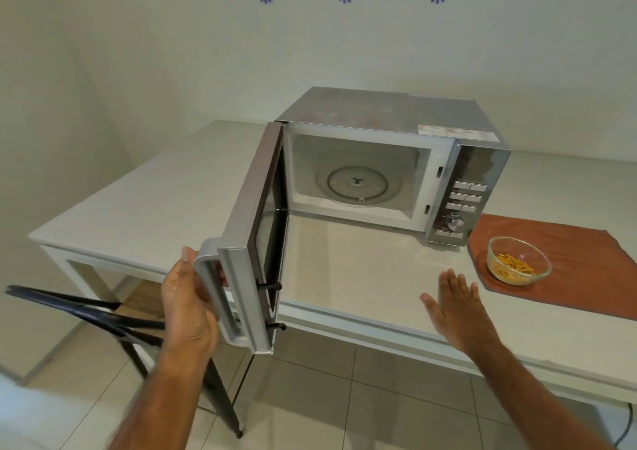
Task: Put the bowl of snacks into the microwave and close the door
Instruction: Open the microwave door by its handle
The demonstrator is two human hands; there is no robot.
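A silver microwave stands on the white table, its door swung wide open toward me. Inside, the glass turntable is bare. My left hand grips the door's handle at its outer edge. A clear glass bowl of orange snacks sits on a brown mat to the right of the microwave. My right hand hovers flat and open over the table, left of the bowl and apart from it, holding nothing.
A black folding chair stands by the table's near left corner, under my left arm. The control panel with buttons and a dial faces me. A tiled floor lies below the table edge, and a wall stands behind.
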